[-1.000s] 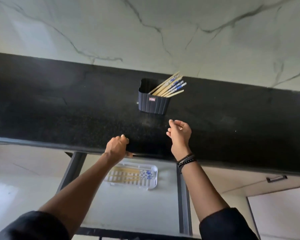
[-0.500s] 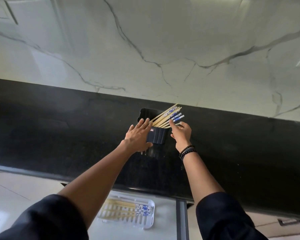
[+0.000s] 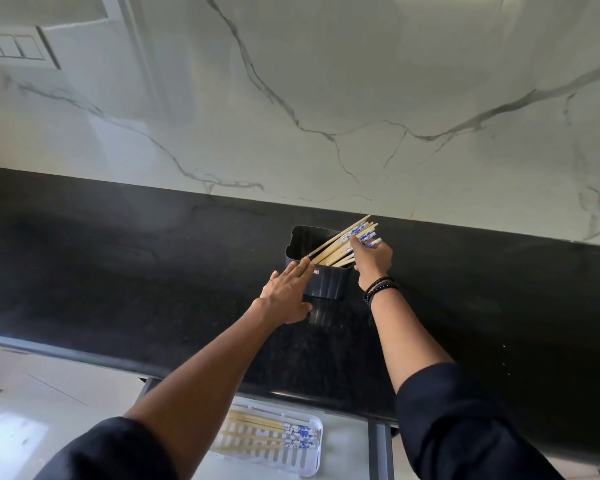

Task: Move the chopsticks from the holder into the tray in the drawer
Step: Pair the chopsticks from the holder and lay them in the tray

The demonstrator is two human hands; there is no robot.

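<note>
A dark ribbed holder [image 3: 328, 284] stands on the black counter near the wall. Several wooden chopsticks [image 3: 336, 244] with blue-and-white ends lean out of it to the right. My right hand [image 3: 373, 259] is at their patterned ends, fingers closing around a few of them. My left hand [image 3: 286, 294] lies flat against the holder's left front side, fingers stretched toward its rim. Below the counter edge, a white slotted tray [image 3: 305, 460] sits in the open drawer [image 3: 378, 452] with several chopsticks [image 3: 257, 436] lying in it; my left arm hides its left part.
The black counter [image 3: 118, 278] runs across the view beneath a white marbled wall [image 3: 326, 98]. A switch plate [image 3: 14, 46] is on the wall at the upper left. White cabinet fronts [image 3: 49, 393] flank the drawer.
Both hands rose from the counter's front edge to the holder. My left hand slid onto the holder's side and my right hand reached up onto the chopsticks' patterned ends.
</note>
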